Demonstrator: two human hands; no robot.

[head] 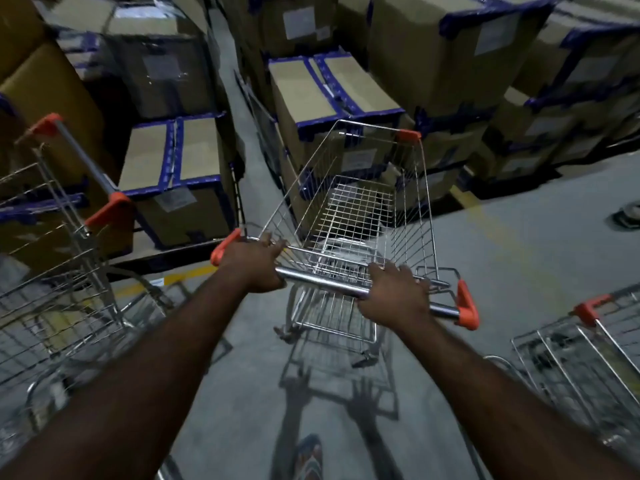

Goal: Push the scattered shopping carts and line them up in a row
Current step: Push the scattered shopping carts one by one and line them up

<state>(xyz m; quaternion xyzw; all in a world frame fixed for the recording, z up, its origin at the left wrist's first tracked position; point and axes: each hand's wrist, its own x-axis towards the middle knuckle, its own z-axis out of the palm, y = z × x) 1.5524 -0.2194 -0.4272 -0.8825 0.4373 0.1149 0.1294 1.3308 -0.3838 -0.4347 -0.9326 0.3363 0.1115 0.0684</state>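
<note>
Two hands on a silver wire shopping cart with orange corner caps (356, 209).
The left hand (252, 261) and right hand (394, 292) each clamp their fingers round the chrome handle bar (322, 280), one near each end. The cart stands on the grey concrete floor (519, 258), facing stacked brown cardboard boxes with blue tape (173, 168). A second wire cart (59, 237) stands at the left and a third wire cart (581, 348) at the lower right.
</note>
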